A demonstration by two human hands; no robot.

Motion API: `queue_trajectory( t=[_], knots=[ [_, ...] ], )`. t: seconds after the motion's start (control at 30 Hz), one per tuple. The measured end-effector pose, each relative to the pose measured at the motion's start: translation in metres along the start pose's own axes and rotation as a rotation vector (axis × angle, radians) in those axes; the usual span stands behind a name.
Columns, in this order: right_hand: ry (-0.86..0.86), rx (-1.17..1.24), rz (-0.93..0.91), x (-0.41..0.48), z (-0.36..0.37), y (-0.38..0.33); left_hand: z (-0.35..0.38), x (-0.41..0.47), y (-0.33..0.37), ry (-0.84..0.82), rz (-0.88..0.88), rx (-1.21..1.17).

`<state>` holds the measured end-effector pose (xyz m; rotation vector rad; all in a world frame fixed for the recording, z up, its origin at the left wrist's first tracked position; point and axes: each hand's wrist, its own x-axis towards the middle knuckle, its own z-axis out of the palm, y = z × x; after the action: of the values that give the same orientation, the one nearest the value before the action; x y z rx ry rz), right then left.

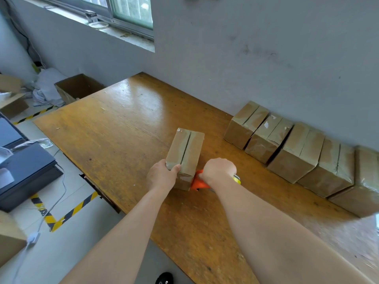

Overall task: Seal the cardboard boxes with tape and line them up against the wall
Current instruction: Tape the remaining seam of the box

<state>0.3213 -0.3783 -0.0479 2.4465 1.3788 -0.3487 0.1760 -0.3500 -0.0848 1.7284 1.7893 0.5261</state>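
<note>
Soft daylight comes through the metal-framed glass window (131, 13) at upper left, bright and even. It lays a pale sheen on the glossy orange-brown wooden desk (133, 111) (strongest toward the far corner). Shadows are faint: dark slits between the taped brown cardboard boxes (291, 158). The wide lens bows straight lines near the edges, and the lower right looks smeared, perhaps by motion.

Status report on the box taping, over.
Left hand grips box at near end. Right hand holds orange tape dispenser against it. Five boxes line the wall; nothing blocking.
</note>
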Motion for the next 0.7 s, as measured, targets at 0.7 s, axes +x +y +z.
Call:
queue_trajectory(
  t=[0.7],
  knots=[
    [0.266,0.312,0.053,0.007,0.071,0.042,0.001,-0.004,-0.005,0.013,-0.036,0.023]
  ],
)
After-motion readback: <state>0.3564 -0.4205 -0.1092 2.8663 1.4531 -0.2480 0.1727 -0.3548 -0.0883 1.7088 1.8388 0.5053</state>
